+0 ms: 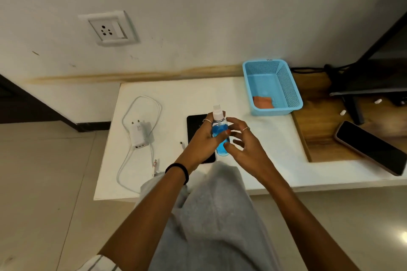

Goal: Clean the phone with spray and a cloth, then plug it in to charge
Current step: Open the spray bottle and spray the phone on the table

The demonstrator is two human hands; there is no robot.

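Observation:
A small clear spray bottle (220, 132) of blue liquid with a white nozzle is held upright in my left hand (201, 138), above the white table. My right hand (241, 145) is beside the bottle with fingers spread, touching or nearly touching its lower part. A black phone (195, 125) lies flat on the table under my left hand, partly hidden. An orange cloth (263, 102) lies in the blue basket (286, 86). A white charger (139, 135) with its looped cable (141, 105) lies to the left. A wall socket (109, 29) is up on the wall.
A second dark phone (370, 147) lies on the wooden surface (312, 127) at right, near a black stand with cables (352, 86). The white table edge (154, 198) is near my lap. Tiled floor (44, 171) lies to the left.

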